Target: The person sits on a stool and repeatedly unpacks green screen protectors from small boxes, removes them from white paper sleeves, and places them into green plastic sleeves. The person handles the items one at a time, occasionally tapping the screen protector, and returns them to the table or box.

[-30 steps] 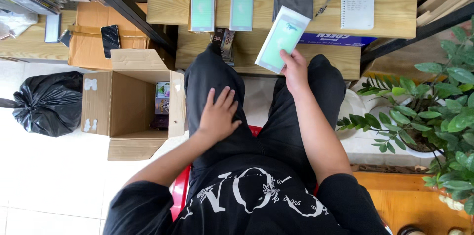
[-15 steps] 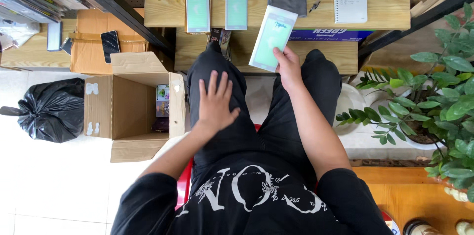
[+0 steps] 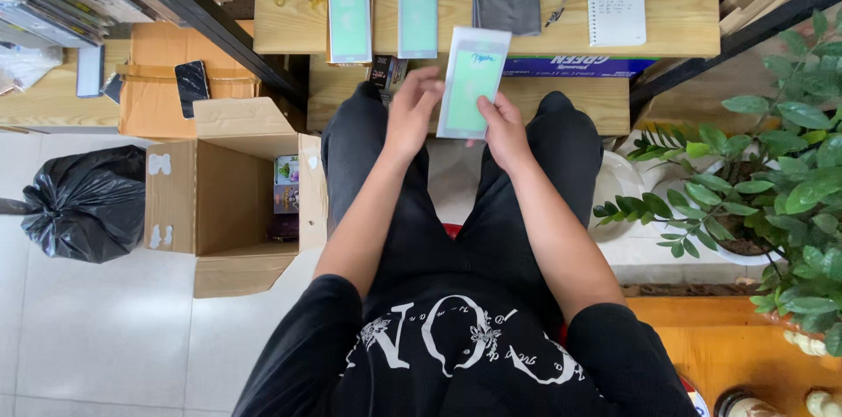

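I sit with both hands raised over my knees. My right hand (image 3: 507, 124) grips the lower right edge of a flat white packet with a green panel (image 3: 472, 82). My left hand (image 3: 410, 108) touches the packet's left edge, fingers spread along it. Two similar green-panelled packets (image 3: 350, 25) (image 3: 417, 17) lie side by side on the wooden bench (image 3: 289, 22) just beyond my hands. A grey cloth (image 3: 507, 0), a pen (image 3: 561, 1) and a small spiral notepad (image 3: 616, 7) lie further right on the bench.
An open cardboard box (image 3: 230, 193) with a few small items inside stands on the floor at my left, next to a full black rubbish bag (image 3: 83, 202). A leafy potted plant (image 3: 772, 171) stands at my right. A dark phone (image 3: 191, 84) lies on a closed carton.
My left hand rose from my thigh to the packet's left edge. My right hand drew the packet in toward the middle, upright before me.
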